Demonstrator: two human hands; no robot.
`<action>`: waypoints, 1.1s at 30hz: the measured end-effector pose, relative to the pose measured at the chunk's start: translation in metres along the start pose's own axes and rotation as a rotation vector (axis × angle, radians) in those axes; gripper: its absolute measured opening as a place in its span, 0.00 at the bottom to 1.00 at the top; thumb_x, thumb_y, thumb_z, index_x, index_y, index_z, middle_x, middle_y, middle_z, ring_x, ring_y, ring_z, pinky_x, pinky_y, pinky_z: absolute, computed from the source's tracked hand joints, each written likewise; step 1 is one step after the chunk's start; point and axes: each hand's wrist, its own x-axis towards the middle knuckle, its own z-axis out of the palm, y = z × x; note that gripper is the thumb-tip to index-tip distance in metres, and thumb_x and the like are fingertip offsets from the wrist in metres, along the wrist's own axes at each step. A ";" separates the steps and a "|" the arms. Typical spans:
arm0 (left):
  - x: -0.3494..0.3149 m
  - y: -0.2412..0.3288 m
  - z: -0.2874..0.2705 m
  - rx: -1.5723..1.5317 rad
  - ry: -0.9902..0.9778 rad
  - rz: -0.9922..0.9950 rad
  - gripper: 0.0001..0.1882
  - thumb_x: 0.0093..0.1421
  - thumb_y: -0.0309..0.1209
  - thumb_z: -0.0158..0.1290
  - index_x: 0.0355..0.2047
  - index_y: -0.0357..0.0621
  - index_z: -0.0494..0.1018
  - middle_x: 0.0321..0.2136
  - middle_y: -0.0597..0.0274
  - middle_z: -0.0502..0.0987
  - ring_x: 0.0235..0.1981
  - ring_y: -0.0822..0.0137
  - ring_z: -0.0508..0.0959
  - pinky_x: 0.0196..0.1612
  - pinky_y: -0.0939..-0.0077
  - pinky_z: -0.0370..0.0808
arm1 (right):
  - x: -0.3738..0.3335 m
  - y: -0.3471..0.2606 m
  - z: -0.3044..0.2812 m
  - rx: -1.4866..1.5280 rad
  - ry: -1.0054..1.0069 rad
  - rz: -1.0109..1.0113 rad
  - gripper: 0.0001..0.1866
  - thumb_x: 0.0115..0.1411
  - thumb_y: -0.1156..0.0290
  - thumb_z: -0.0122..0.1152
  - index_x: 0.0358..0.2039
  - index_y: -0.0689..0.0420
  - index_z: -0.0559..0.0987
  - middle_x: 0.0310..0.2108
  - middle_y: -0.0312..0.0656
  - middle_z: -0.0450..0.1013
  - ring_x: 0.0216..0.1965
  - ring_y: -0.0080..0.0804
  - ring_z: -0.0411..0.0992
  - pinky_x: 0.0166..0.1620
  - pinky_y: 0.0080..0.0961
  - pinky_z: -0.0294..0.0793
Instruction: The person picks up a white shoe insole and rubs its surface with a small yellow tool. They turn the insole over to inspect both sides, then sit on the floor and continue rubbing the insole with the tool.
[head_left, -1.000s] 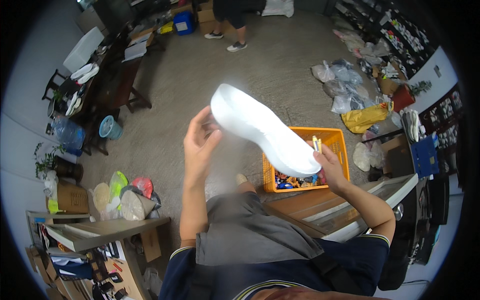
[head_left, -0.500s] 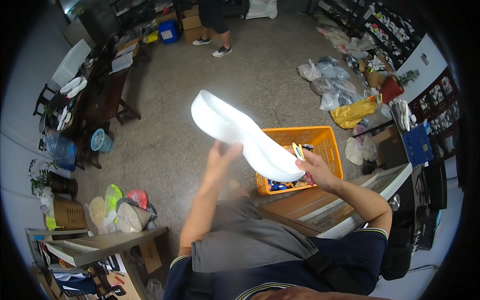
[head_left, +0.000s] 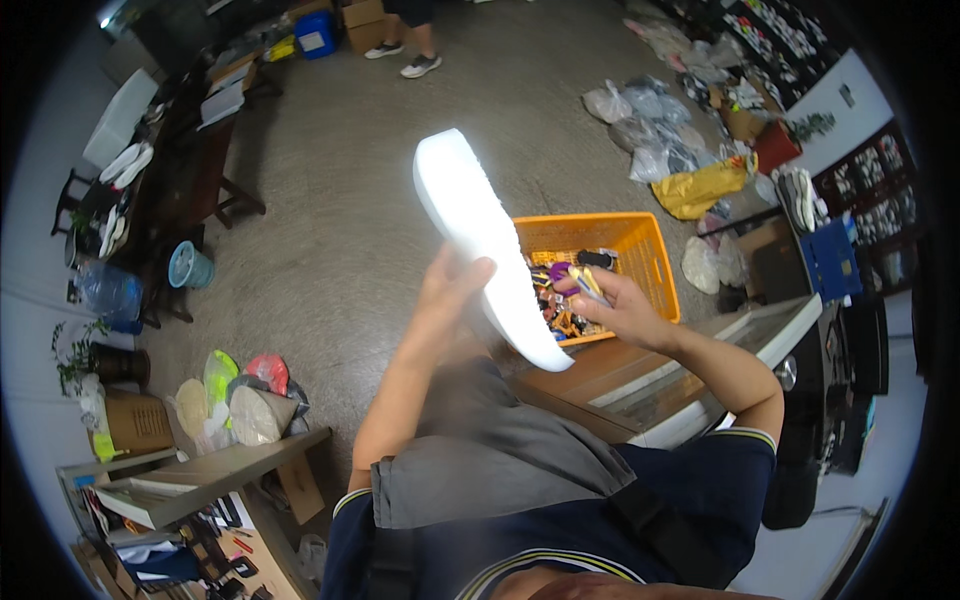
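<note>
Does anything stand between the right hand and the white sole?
Nothing visible: the left hand holds the sole, with a gap between sole and right hand, which holds a yellow tool. The crate sits below.

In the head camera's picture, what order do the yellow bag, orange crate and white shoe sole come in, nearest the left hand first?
1. White shoe sole: in the left hand.
2. Orange crate: to the right.
3. Yellow bag: farther right, beyond the crate.
</note>
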 end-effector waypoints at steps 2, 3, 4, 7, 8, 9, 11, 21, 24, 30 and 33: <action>-0.001 -0.002 0.005 -0.010 -0.041 -0.031 0.34 0.59 0.34 0.62 0.61 0.35 0.62 0.53 0.52 0.72 0.54 0.62 0.73 0.58 0.65 0.69 | 0.001 -0.004 -0.004 0.074 0.005 0.081 0.16 0.67 0.69 0.59 0.54 0.59 0.74 0.47 0.36 0.74 0.48 0.19 0.71 0.52 0.21 0.71; -0.002 -0.004 0.008 -0.008 -0.070 -0.043 0.34 0.58 0.34 0.62 0.61 0.34 0.62 0.53 0.52 0.73 0.54 0.62 0.73 0.58 0.66 0.70 | 0.000 -0.005 -0.004 0.100 0.039 0.061 0.16 0.67 0.70 0.58 0.53 0.61 0.73 0.45 0.37 0.75 0.47 0.20 0.72 0.53 0.22 0.71; -0.002 -0.007 0.012 -0.010 -0.093 -0.057 0.34 0.58 0.33 0.63 0.61 0.34 0.62 0.53 0.51 0.73 0.54 0.62 0.73 0.57 0.66 0.71 | -0.001 -0.007 -0.005 0.141 0.038 0.053 0.15 0.67 0.70 0.58 0.52 0.61 0.74 0.45 0.37 0.75 0.47 0.21 0.72 0.53 0.22 0.71; -0.005 -0.015 0.024 0.030 -0.164 -0.102 0.43 0.54 0.43 0.66 0.62 0.31 0.60 0.54 0.47 0.71 0.57 0.58 0.70 0.61 0.62 0.66 | -0.002 -0.007 -0.005 0.197 0.063 0.050 0.11 0.67 0.70 0.59 0.46 0.60 0.76 0.41 0.37 0.74 0.45 0.22 0.73 0.50 0.22 0.73; -0.006 -0.017 0.027 0.047 -0.194 -0.109 0.48 0.53 0.49 0.67 0.62 0.29 0.59 0.55 0.45 0.70 0.59 0.55 0.68 0.64 0.60 0.63 | -0.003 -0.007 -0.006 0.202 0.044 0.035 0.10 0.66 0.70 0.60 0.45 0.60 0.76 0.41 0.37 0.74 0.44 0.21 0.73 0.50 0.22 0.73; -0.007 -0.018 0.029 0.067 -0.196 -0.126 0.48 0.53 0.49 0.67 0.62 0.29 0.59 0.55 0.45 0.70 0.59 0.56 0.68 0.64 0.60 0.63 | -0.004 -0.007 -0.005 0.226 0.017 -0.009 0.09 0.66 0.69 0.60 0.44 0.60 0.76 0.40 0.37 0.74 0.44 0.20 0.73 0.49 0.21 0.73; -0.007 -0.021 0.032 0.094 -0.209 -0.139 0.47 0.53 0.48 0.67 0.62 0.28 0.59 0.55 0.45 0.70 0.59 0.56 0.68 0.64 0.61 0.63 | -0.004 -0.004 -0.001 0.245 0.039 -0.060 0.11 0.64 0.65 0.62 0.41 0.59 0.77 0.30 0.31 0.72 0.29 0.14 0.70 0.29 0.15 0.71; -0.007 -0.030 0.028 0.088 -0.248 -0.218 0.38 0.58 0.36 0.63 0.64 0.33 0.59 0.55 0.49 0.71 0.55 0.60 0.73 0.58 0.65 0.71 | -0.004 0.002 -0.001 0.169 0.055 -0.084 0.11 0.64 0.63 0.63 0.37 0.57 0.76 0.28 0.31 0.71 0.24 0.12 0.68 0.25 0.13 0.68; -0.007 -0.028 0.028 0.095 -0.262 -0.240 0.39 0.58 0.36 0.62 0.64 0.32 0.58 0.55 0.49 0.70 0.56 0.60 0.72 0.58 0.65 0.70 | -0.003 0.000 0.000 0.174 0.060 -0.089 0.11 0.64 0.63 0.63 0.37 0.57 0.76 0.27 0.31 0.71 0.24 0.12 0.67 0.25 0.13 0.67; -0.006 -0.022 0.024 0.229 -0.344 -0.208 0.41 0.57 0.40 0.62 0.64 0.32 0.58 0.56 0.47 0.69 0.57 0.59 0.71 0.60 0.64 0.68 | -0.003 -0.003 -0.002 0.162 0.095 -0.070 0.11 0.64 0.63 0.63 0.38 0.58 0.76 0.27 0.31 0.71 0.23 0.13 0.68 0.24 0.13 0.67; -0.006 -0.022 0.022 0.249 -0.378 -0.220 0.42 0.57 0.42 0.62 0.65 0.32 0.57 0.57 0.46 0.69 0.58 0.58 0.70 0.61 0.63 0.67 | -0.003 -0.002 -0.002 0.162 0.106 -0.102 0.11 0.65 0.63 0.63 0.38 0.58 0.76 0.26 0.30 0.71 0.23 0.13 0.69 0.25 0.13 0.67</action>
